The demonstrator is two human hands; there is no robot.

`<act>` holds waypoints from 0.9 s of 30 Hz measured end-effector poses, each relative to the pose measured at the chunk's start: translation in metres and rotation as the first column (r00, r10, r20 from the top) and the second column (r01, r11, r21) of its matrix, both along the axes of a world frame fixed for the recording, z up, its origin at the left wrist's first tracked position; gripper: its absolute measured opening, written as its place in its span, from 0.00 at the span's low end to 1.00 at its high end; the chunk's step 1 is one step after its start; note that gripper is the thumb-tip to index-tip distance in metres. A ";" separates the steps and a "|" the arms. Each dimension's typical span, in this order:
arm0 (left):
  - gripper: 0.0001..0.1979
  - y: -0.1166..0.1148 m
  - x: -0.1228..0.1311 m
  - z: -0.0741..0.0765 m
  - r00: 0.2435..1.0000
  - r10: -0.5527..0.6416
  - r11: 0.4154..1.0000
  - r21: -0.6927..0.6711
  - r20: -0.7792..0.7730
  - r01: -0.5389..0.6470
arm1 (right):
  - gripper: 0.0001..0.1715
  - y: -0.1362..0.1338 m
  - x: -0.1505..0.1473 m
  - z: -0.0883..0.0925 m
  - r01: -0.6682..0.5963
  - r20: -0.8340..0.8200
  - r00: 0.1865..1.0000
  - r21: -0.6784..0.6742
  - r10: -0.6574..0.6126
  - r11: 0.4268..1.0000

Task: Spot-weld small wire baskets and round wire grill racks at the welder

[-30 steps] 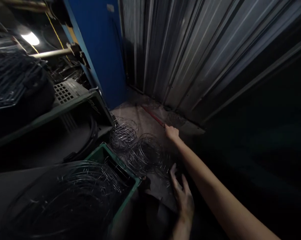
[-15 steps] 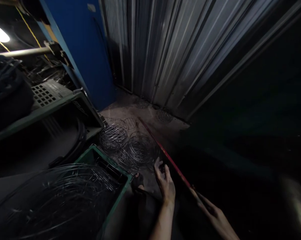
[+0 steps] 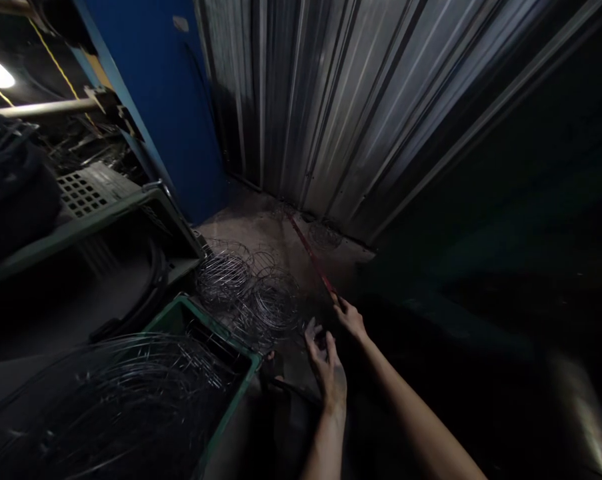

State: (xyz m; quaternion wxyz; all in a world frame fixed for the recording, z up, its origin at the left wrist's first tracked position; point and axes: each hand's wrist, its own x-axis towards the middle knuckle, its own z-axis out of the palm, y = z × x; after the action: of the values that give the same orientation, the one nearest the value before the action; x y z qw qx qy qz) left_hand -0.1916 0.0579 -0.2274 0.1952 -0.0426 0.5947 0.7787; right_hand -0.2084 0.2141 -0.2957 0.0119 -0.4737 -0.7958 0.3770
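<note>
A long thin red rod is in my right hand, the fingers wrapped round its near end. Its far end reaches down to the floor near the metal wall, by a small wire coil. To the left of it my left hand is raised, fingers apart and curved, with nothing in it. Loose coils of shiny wire lie on the floor just beyond my left hand. Another wire coil rests close to the wall, right of the rod.
A green crate heaped with wire coils stands at lower left. Behind it is a greenish shelf with a perforated top. A blue panel and a corrugated metal wall close off the far side. The right side is dark.
My right hand has moved forward and up, pushing the rod's tip farther toward the wall. My left hand stays nearly in place, open. The view has shifted slightly.
</note>
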 end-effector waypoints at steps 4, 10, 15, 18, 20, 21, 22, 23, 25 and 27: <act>0.22 0.001 -0.002 0.001 1.000 0.001 1.000 -0.006 0.022 -0.001 | 0.28 0.006 -0.043 -0.019 0.014 -0.034 0.999 -0.001 -0.014 1.000; 0.21 -0.001 -0.001 0.005 0.998 -0.048 0.999 -0.023 0.051 0.049 | 0.26 0.011 -0.087 -0.047 0.066 -0.077 0.995 -0.065 -0.071 0.996; 0.21 -0.001 0.000 0.005 0.996 -0.057 0.998 -0.023 0.069 0.059 | 0.26 0.023 -0.131 -0.063 0.095 -0.136 0.985 -0.073 -0.104 0.993; 0.21 0.003 0.001 0.007 0.996 -0.048 0.999 -0.011 0.080 0.049 | 0.28 0.028 -0.140 -0.077 0.104 -0.169 0.979 -0.072 -0.115 0.992; 0.22 0.006 0.002 0.008 0.994 -0.056 0.998 -0.003 0.092 0.057 | 0.29 0.027 -0.136 -0.089 0.103 -0.196 0.974 -0.074 -0.116 0.992; 0.22 0.008 0.003 0.009 0.993 -0.062 0.998 -0.001 0.097 0.062 | 0.29 0.026 -0.132 -0.094 0.101 -0.214 0.970 -0.075 -0.115 0.992; 0.22 0.009 0.004 0.010 0.993 -0.068 0.998 0.003 0.098 0.068 | 0.29 0.024 -0.127 -0.099 0.096 -0.235 0.966 -0.076 -0.111 0.993; 0.23 0.010 0.005 0.010 0.993 -0.071 0.998 0.005 0.096 0.070 | 0.29 0.022 -0.123 -0.103 0.089 -0.258 0.960 -0.076 -0.106 0.993; 0.23 0.010 0.006 0.011 0.993 -0.073 0.997 0.007 0.088 0.072 | 0.29 0.021 -0.118 -0.106 0.078 -0.300 0.949 -0.077 -0.098 0.994; 0.23 0.009 0.007 0.010 0.994 -0.073 0.997 -0.004 0.087 0.074 | 0.30 0.024 -0.121 -0.101 0.076 -0.334 0.937 -0.076 -0.098 0.994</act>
State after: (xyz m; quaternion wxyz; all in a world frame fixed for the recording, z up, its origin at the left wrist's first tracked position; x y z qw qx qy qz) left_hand -0.1845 0.0670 -0.2175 0.2492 -0.0553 0.5898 0.7661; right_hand -0.3292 0.2378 -0.3971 0.1500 -0.4370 -0.7481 0.4763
